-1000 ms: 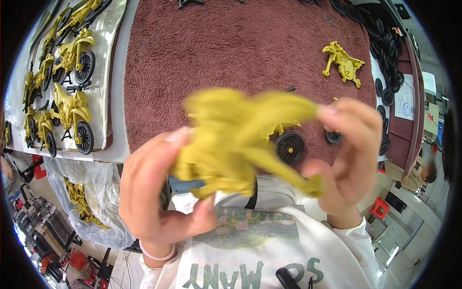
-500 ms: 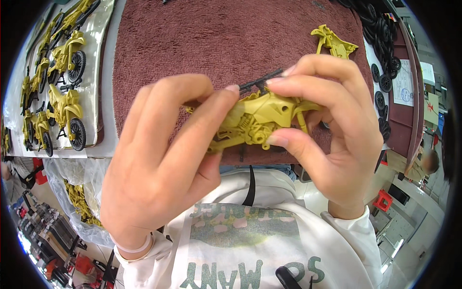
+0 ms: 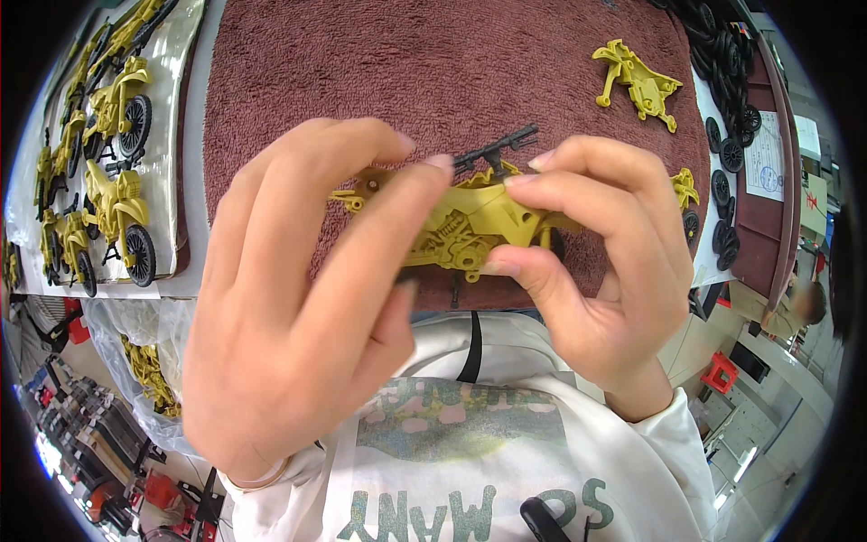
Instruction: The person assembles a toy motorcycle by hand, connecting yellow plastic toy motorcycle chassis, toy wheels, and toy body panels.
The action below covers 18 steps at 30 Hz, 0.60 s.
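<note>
A yellow plastic toy motorcycle (image 3: 470,230) is held up between my two hands above the maroon towel. A black handlebar piece (image 3: 498,149) sticks up from its top. My right hand (image 3: 601,244) is closed on the body's right part, thumb below and fingertips above. My left hand (image 3: 302,271) curls round the other end, its index finger across the body and its thumb underneath; that thumb is a little blurred. Behind my left fingers the far end of the toy is mostly hidden. Part of a black wheel shows behind my right thumb.
On the maroon towel (image 3: 433,72) lies a yellow toy body shell (image 3: 641,86), with another yellow part (image 3: 685,188) at its right edge. Several black wheels (image 3: 730,154) are heaped on the right. Finished-looking yellow motorcycles (image 3: 117,203) stand on a tray at the left, above a plastic bag (image 3: 149,370).
My right hand has shifted slightly left and its fingers have slid off the black handlebar piece, whose end now shows. The left fingers have moved a little along the toy.
</note>
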### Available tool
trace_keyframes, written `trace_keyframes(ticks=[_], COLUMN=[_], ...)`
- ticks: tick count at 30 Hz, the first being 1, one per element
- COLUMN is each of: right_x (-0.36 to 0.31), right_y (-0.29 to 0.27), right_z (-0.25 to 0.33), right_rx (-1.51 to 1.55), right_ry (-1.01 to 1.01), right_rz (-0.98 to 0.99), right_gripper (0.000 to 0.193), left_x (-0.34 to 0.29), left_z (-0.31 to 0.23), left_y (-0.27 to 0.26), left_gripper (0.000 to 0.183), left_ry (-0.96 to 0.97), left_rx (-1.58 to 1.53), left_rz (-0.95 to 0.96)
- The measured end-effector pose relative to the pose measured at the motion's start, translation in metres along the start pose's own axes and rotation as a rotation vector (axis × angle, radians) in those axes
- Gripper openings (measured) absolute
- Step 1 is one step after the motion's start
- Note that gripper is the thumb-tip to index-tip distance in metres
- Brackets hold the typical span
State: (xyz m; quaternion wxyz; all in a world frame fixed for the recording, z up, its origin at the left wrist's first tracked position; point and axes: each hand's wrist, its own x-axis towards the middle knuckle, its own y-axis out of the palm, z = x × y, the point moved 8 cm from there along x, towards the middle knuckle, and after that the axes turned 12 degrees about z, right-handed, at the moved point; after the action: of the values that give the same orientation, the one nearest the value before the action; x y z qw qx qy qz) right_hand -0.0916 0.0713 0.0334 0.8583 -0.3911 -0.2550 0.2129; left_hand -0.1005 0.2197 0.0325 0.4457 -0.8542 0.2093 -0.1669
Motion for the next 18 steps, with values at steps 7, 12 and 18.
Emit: trace_keyframes(ticks=[7, 12, 18], right_x=[-0.006, -0.011, -0.014], right_y=[-0.012, -0.025, -0.032], right_z=[-0.017, -0.026, -0.035], right_rx=[0.213, 0.232, 0.270], right_ry=[0.113, 0.149, 0.242], right_rz=[-0.009, -0.036, -0.069], right_gripper=[0.043, 0.044, 0.043], left_x=[-0.040, -0.035, -0.036], left_z=[-0.027, -0.019, -0.015], left_y=[0.009, 0.022, 0.028], left_gripper=[0.028, 0.026, 0.025], left_ry=[0.093, 0.175, 0.138], left_rx=[0.133, 0.275, 0.247], left_rz=[-0.211, -0.326, -0.361])
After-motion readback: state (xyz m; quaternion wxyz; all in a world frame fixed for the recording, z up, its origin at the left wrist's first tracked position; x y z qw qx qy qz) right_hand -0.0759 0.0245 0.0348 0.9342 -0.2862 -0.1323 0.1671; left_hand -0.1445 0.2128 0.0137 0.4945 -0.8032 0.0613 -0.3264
